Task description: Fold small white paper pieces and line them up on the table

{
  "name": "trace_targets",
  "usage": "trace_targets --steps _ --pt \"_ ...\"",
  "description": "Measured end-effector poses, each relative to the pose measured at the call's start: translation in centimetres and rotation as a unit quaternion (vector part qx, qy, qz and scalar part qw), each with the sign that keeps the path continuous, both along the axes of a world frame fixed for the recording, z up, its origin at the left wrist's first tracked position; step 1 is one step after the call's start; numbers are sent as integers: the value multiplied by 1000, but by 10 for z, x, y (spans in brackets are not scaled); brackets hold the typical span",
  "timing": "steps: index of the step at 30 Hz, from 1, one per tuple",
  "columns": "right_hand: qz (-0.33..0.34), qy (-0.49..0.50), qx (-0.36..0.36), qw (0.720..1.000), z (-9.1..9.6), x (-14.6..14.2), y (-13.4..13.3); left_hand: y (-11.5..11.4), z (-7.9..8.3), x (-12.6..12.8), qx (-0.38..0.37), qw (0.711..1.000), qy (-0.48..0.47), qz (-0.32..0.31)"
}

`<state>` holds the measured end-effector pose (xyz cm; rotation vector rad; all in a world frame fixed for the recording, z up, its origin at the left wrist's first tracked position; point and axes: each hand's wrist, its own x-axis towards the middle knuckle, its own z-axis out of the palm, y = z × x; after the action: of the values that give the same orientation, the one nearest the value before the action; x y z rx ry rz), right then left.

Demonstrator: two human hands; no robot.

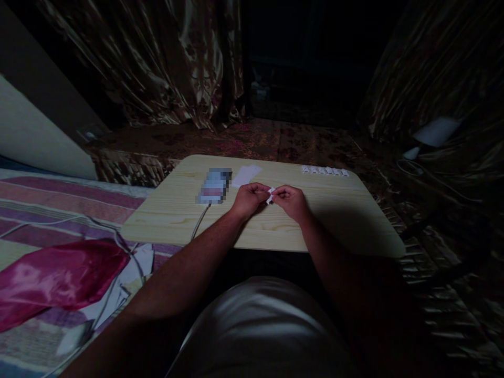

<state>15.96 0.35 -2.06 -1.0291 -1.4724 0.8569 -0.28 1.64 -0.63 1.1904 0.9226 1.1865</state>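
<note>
Pinches a scrap of white paper between both hands, just above the table, near its middle. Closes the left hand on the scrap's left end, with fingertips drawn tight together, knuckles up and the other fingers curled in. Closes the right hand on the right end in the same way, thumb and forefinger pressed onto the paper. Brings the two hands almost to touching, with only the scrap showing between them. Cannot tell in the dim light whether the scrap is folded or flat, nor whether the wrists touch the wood. Reaches in with both forearms from the near edge.

Left of the left hand, flat on the table: a phone, with a cable running from it off the near edge. Just beyond the left hand, beside the phone: a white sheet. Along the far edge, to the right and well apart from the hands: a row of pieces, small and white. Left of the table: striped bedding with a pink cloth lying on it. Behind everything: dark, shiny curtains.
</note>
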Motion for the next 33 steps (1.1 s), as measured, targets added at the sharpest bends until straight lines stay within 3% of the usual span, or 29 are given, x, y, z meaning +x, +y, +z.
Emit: trace_targets --steps 16,26,33 --pt "-9 -61 51 997 -11 3 7 4 -5 -2 21 998 52 -18" --pt "-30 -75 8 997 -6 1 2 3 -5 -2 22 997 71 -19" --pt "-21 -97 29 995 -13 4 5 2 -3 -1 19 997 72 -21"
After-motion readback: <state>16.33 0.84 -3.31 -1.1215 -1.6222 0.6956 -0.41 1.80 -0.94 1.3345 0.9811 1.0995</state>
